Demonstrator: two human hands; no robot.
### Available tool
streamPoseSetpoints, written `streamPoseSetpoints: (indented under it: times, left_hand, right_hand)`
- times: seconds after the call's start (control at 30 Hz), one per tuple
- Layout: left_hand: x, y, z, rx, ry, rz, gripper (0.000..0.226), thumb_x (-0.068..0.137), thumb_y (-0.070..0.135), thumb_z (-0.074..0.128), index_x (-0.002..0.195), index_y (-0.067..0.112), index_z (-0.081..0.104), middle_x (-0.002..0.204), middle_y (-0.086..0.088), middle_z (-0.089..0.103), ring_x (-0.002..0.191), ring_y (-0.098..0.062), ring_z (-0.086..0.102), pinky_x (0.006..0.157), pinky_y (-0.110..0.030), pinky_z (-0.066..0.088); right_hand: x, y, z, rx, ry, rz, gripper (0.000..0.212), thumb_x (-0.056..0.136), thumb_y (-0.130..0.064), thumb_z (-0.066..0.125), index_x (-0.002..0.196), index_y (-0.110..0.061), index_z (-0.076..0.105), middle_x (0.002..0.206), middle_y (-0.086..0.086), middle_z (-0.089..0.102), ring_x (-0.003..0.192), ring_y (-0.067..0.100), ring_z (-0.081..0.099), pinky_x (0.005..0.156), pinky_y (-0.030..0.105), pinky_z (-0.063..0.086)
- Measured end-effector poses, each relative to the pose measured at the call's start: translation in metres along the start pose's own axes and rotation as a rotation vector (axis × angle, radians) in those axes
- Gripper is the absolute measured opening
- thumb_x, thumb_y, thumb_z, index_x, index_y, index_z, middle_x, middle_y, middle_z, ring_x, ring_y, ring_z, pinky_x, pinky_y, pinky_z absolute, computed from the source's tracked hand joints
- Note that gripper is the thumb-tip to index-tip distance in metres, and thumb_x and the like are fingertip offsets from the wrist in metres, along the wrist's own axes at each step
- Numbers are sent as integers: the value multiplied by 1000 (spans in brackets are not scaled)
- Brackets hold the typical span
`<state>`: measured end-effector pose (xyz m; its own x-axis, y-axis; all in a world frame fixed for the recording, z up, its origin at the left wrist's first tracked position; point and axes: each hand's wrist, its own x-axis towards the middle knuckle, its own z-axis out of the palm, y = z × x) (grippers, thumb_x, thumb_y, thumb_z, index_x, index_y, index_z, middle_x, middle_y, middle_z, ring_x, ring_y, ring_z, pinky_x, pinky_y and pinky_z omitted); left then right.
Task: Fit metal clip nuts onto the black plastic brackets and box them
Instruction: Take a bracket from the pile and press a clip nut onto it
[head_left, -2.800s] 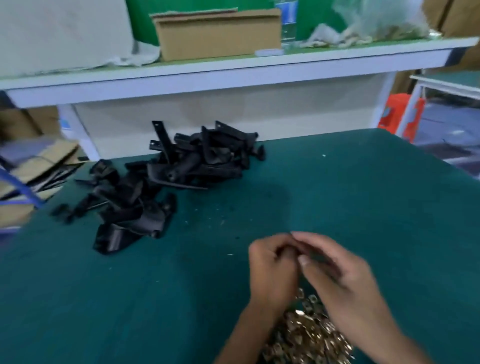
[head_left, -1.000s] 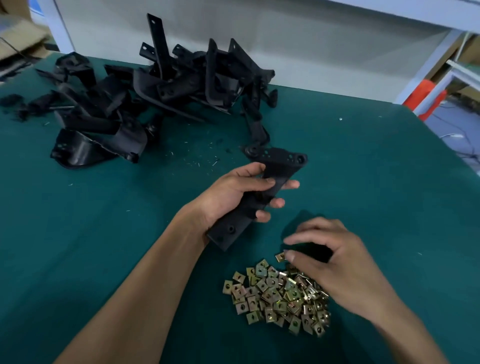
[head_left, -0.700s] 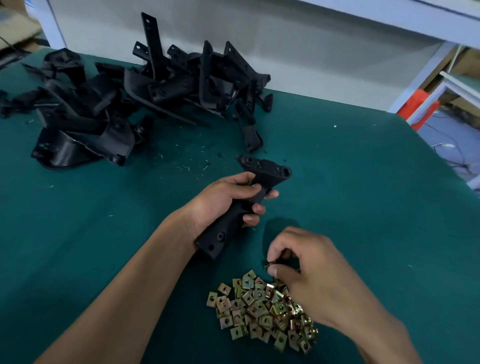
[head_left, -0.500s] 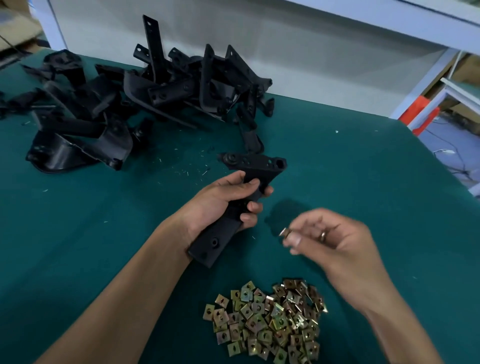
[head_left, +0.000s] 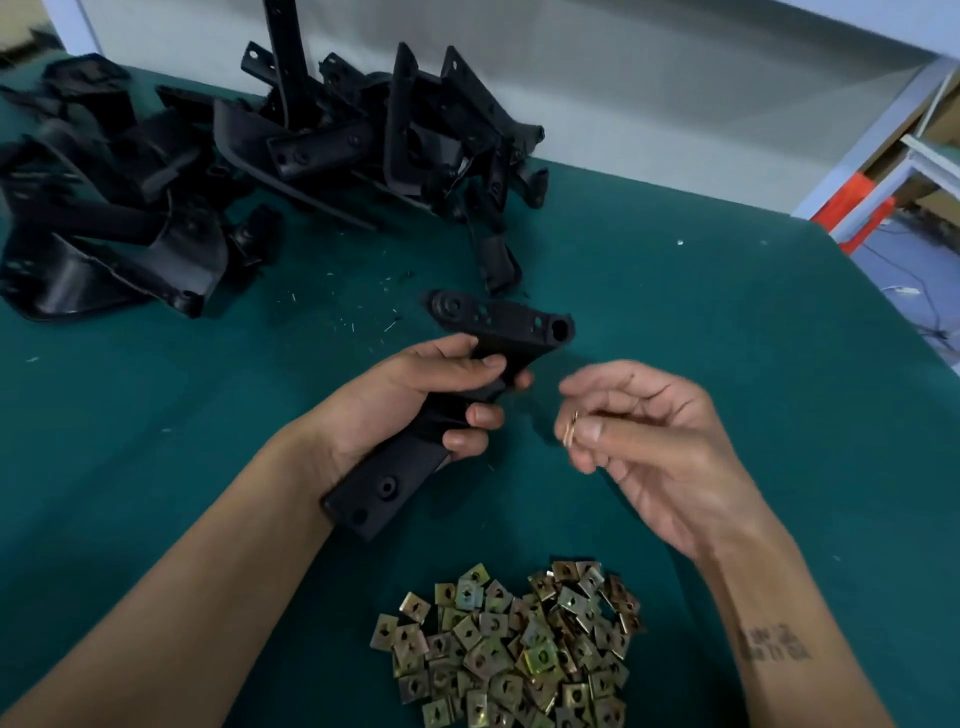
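Up from the loose heap of brass-coloured clip nuts (head_left: 511, 649) comes the right hand (head_left: 644, 441), pinching one thin metal clip nut (head_left: 570, 428) beside the long black plastic bracket (head_left: 457, 400) gripped in the left hand (head_left: 415, 395), next surely lining it onto the bracket's edge.

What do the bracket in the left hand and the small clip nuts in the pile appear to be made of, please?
Bracket: looks like matte black moulded plastic, dull with no glints. Clip nuts: seemingly thin plated metal, yellowish-gold with an iridescent sheen and bright reflections.
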<state>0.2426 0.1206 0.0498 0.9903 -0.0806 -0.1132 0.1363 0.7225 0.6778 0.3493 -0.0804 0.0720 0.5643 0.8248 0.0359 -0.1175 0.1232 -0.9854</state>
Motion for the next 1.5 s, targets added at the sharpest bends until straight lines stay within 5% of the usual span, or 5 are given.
streamPoseSetpoints:
  times: [0.13, 0.43, 0.57, 1.27, 1.5]
  left_hand:
    - [-5, 1, -3, 11, -12, 8, 21, 92, 6, 59, 113, 4, 60, 111, -15, 64, 61, -13, 48, 45, -20, 42]
    - [-6, -4, -7, 121, -58, -95, 27, 89, 5, 59, 116, -3, 62, 113, -20, 63, 58, -17, 49, 40, -20, 41]
    - [-4, -5, -5, 173, -74, -111, 40, 90, 4, 57, 130, -3, 54, 104, -14, 62, 56, -13, 46, 39, -18, 38]
    - [-2, -7, 4, 222, -119, -152, 37, 87, 1, 55, 124, -2, 56, 99, -14, 57, 49, -12, 39, 37, -16, 28]
    - [-4, -7, 5, 219, -100, -163, 43, 86, 3, 55, 129, -1, 54, 99, -13, 59, 49, -11, 38, 37, -15, 27]
  right_hand:
    - [-4, -3, -2, -168, -120, 77, 28, 71, -16, 90, 96, -9, 78, 88, 22, 76, 60, 20, 67, 60, 26, 55]
    - [-3, -5, 3, 153, 238, -107, 19, 64, -6, 80, 82, -9, 80, 81, 15, 76, 68, 17, 72, 69, 22, 59]
    - [-1, -4, 0, 217, 297, -178, 20, 77, 4, 71, 90, -8, 81, 85, 10, 74, 79, 16, 67, 75, 23, 55]
    - [-5, -5, 17, -533, 392, -450, 28, 88, 5, 73, 93, -23, 77, 91, -3, 79, 87, 18, 75, 80, 27, 57]
    - [1, 1, 26, -186, 389, -362, 21, 82, 5, 73, 95, -12, 73, 81, 1, 77, 82, 16, 73, 78, 28, 55]
